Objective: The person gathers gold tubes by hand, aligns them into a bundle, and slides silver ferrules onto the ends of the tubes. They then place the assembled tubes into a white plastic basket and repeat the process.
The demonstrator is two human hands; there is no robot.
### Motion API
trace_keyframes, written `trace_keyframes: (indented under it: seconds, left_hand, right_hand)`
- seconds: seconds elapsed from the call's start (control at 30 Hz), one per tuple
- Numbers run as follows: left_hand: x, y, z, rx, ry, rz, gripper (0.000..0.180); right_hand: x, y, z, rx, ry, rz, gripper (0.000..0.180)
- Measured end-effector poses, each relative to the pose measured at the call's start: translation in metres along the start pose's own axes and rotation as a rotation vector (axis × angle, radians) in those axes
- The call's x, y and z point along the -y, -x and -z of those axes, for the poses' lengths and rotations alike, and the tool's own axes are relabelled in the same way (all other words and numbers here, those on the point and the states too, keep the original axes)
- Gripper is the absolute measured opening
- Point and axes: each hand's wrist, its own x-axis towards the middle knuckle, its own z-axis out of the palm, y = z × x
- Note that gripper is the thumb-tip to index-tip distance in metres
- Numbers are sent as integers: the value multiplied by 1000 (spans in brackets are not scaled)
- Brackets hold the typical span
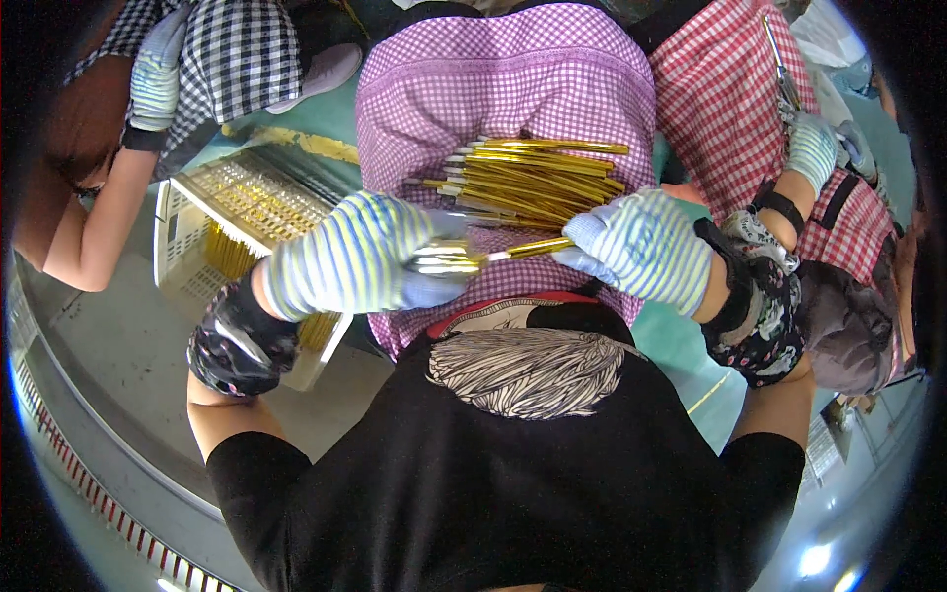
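My left hand (350,255), in a striped knit glove, is closed around a small bunch of thin sticks (449,259) with pale and gold parts; motion blurs it somewhat. My right hand (651,249), gloved alike, pinches a thin gold stick (541,247). That stick's pale pink-white end points left and meets the bunch, though I cannot tell whether it touches. Just beyond both hands, a pile of gold sticks with white tips (547,178) lies across a purple checked apron (493,74) on my lap. Most tips face left.
Left of my lap stands a cream plastic basket (178,232) with slotted walls and more gold sticks inside. Co-workers sit close by: a striped-gloved hand (156,84) at upper left, another gloved hand (812,150) at right beside a red checked apron (710,94).
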Motion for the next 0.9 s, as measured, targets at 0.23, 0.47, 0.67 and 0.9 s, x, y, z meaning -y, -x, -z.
trace_keyframes:
  seconds: [0.23,0.47,0.67,0.9]
  left_hand:
    - [27,13,9,-111,569,320,28]
    - [24,-1,-9,-341,684,129,26]
    - [-4,-38,-16,-542,966,104,15]
    - [-23,-70,-25,-731,932,-104,31]
  right_hand:
    - [-11,-5,-13,-132,149,-212,26]
    - [-9,-11,-22,-316,123,-73,37]
    - [15,-32,-16,-469,-657,-160,60]
    - [4,-104,-62,-240,-2823,-20,59]
